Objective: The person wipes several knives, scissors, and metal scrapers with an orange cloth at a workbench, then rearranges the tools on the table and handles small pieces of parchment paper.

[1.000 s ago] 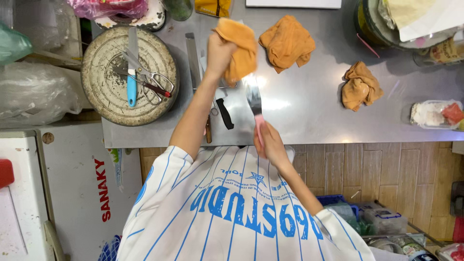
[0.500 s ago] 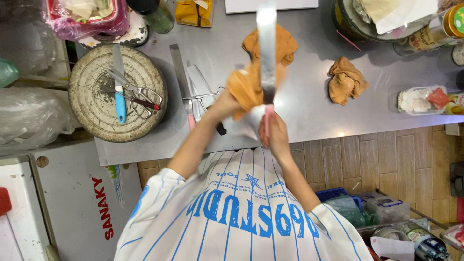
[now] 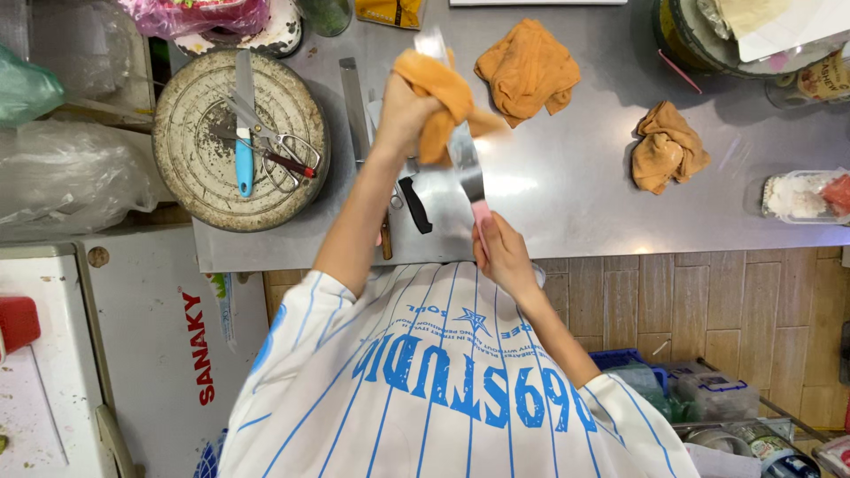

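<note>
My right hand (image 3: 503,257) is closed around the pink handle of a cleaver (image 3: 462,146), blade pointing toward the top of the frame. My left hand (image 3: 403,111) is clenched on an orange cloth (image 3: 440,99) pressed against the blade (fingers mostly hidden under the cloth, blade tip blurred). All this sits at frame centre over the steel counter (image 3: 567,190). Two more orange rags (image 3: 529,73) lie upper right. The round chopping block (image 3: 199,168) at upper left carries a blue-handled knife (image 3: 243,133) and scissors (image 3: 282,152). A black-handled knife (image 3: 414,204) is partly hidden by my arm.
</note>
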